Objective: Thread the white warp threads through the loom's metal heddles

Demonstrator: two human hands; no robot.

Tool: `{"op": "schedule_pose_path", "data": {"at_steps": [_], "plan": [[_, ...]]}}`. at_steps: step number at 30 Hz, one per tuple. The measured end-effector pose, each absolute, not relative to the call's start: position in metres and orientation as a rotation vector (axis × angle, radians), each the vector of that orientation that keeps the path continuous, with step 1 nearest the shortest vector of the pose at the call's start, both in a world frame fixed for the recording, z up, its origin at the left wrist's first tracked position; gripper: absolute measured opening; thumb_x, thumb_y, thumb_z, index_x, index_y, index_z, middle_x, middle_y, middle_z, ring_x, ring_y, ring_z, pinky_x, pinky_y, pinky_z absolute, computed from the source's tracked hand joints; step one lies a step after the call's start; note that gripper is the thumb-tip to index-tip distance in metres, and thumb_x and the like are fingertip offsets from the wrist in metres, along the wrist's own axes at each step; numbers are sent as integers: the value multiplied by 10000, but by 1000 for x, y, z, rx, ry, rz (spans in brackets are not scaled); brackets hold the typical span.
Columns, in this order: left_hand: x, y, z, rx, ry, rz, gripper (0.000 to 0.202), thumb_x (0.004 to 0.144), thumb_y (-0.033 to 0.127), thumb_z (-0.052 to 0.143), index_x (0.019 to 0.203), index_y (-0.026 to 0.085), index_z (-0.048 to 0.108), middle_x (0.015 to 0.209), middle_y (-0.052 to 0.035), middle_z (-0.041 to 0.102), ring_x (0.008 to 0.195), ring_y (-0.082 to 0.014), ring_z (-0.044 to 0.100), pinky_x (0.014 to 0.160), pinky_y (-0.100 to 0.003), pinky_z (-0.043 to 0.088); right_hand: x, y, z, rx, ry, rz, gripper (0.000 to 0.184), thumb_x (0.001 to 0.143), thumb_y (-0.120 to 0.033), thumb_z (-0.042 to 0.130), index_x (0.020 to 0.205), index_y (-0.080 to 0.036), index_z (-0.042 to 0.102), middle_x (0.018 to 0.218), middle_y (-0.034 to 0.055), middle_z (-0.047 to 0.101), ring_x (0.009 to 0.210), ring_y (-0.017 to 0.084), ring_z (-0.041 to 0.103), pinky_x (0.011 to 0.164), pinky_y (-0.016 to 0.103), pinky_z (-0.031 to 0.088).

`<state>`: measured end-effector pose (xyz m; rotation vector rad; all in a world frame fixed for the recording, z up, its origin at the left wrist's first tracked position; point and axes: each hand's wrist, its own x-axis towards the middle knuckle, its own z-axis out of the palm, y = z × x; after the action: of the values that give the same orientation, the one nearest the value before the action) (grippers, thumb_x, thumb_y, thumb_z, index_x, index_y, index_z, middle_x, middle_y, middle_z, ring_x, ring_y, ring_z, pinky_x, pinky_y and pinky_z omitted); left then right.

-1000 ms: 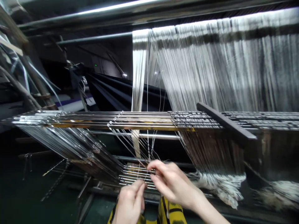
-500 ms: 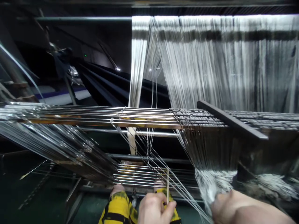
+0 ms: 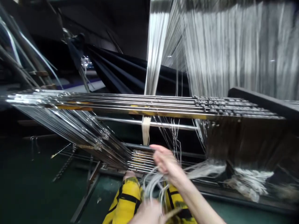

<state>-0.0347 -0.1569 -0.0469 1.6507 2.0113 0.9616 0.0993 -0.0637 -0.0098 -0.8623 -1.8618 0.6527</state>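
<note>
Fingers (image 3: 160, 158) of right hand (image 3: 169, 166) are gripping loose white threads (image 3: 153, 180); these are hanging slack, fine and looping, blurred, over yellow trousers (image 3: 127, 199), just below the lower metal rods (image 3: 140, 162). Left hand (image 3: 149, 213) is blurring beneath; can't tell its grip.

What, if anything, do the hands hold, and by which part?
The right hand seems to hold the thin white thread bundle near its curling loops; the left hand is too blurred to tell.
</note>
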Motion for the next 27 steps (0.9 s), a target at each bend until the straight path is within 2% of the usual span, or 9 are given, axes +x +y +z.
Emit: {"op": "schedule_pose_path", "data": {"at_steps": [2,3,6,10,16,20,22,24,27], "plan": [[-48,-159,-37,1709,1967,865,430,870,396,359,620,157,615,465,40,500,339,-92,413,377,-208,435,116,-49,-21,-904,-1187,1201,237,841,-324,526,1002,-158,580,534,-77,446,297,9,209,259,115,188],[-52,-157,-33,1756,1904,849,430,872,359,357,570,169,596,432,37,497,332,-95,433,378,-191,415,125,-44,-24,-897,-956,1259,269,765,-315,611,984,-164,574,519,-90,419,304,4,196,266,108,167],[-61,-145,-27,1939,2032,596,320,866,255,365,692,179,623,533,-30,618,493,-161,598,462,-208,405,146,-37,-26,-882,-759,1360,354,650,-274,692,962,-160,568,498,-95,404,321,2,209,289,97,163],[-83,-133,-34,1779,2567,178,363,883,257,273,809,171,618,603,-100,659,550,-241,632,448,-252,333,169,-39,-23,-953,-904,1362,370,674,-326,675,993,-178,559,491,-84,441,297,-2,194,282,97,152],[-93,-129,-42,1622,2188,652,381,845,279,320,537,188,525,543,-22,587,545,-156,561,526,-232,353,194,-40,-35,-1124,-1054,1262,417,697,-392,644,1044,-187,538,484,-76,462,273,4,205,285,109,147],[-45,-127,-46,1579,1808,799,396,831,299,348,505,187,542,462,12,517,480,-137,517,508,-231,368,166,-45,-32,-1131,-1199,1281,376,758,-406,550,1048,-169,522,457,-83,434,283,37,224,285,143,159],[-30,-126,-45,1613,1649,738,415,847,328,332,540,190,574,416,31,484,402,-126,478,486,-237,382,154,-47,-23,-1090,-1470,1242,294,826,-370,467,1015,-163,557,469,-61,461,331,71,340,327,173,266],[-26,-119,-42,1673,1616,776,361,849,315,332,690,188,631,461,25,530,421,-133,500,524,-258,426,148,-47,-11,-1057,-1746,1105,257,872,-305,407,975,-169,599,514,-32,525,440,106,470,455,220,396],[-21,-97,-39,1796,1621,1097,327,754,189,423,1020,162,610,743,-56,663,677,-183,607,700,-324,487,138,-41,12,-1013,-1859,817,257,881,-224,389,974,-172,623,725,20,649,698,146,595,714,286,463]]}}
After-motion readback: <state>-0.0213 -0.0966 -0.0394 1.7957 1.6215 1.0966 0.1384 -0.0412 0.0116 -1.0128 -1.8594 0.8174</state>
